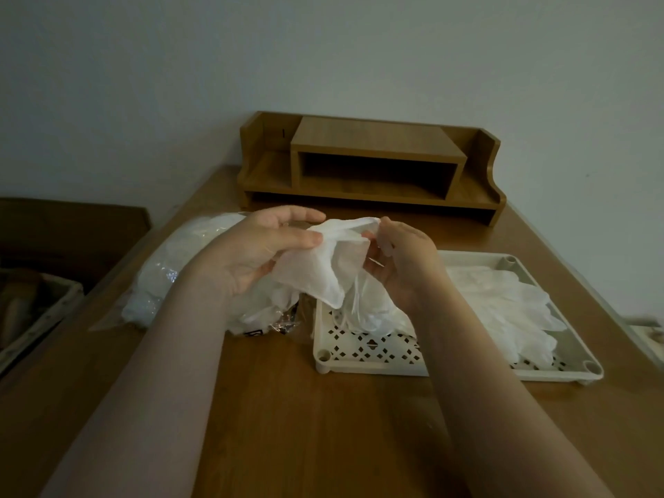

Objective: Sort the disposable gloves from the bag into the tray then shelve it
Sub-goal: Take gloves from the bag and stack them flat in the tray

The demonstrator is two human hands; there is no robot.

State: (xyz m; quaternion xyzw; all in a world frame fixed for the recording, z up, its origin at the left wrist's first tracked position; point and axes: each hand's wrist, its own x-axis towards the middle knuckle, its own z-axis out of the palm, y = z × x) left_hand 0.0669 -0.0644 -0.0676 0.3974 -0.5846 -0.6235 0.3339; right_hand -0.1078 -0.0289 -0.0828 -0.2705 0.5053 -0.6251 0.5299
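A wooden table (pixel 287 407) fills the lower view, set against a pale wall (pixel 143 84); at its far edge stands a wooden shelf (pixel 373 167) with an open middle slot and lower side ledges; left of the table sits a dark box (pixel 54 239) with a basket (pixel 32 318) beside it, both dim.

On the table's left lies a clear plastic bag (pixel 172 271), bulging with white gloves, its mouth toward the centre; just right of it rests a cream tray (pixel 359 361) with a perforated floor and round corner sockets; a pile of gloves (pixel 510 310) lies flat in the tray's right half, and more crumpled ones (pixel 370 314) sit at its left end, under the hands.

Both hands are raised above the gap between bag and tray, sharing one white glove (pixel 323 271); the left hand (pixel 258 253) holds it from the left, thumb pressed on top and fingers curled beneath; the right hand (pixel 399 264) pinches the glove's upper edge with its fingertips (pixel 381 228); the glove hangs crumpled between them, its lower end over the tray's left edge.
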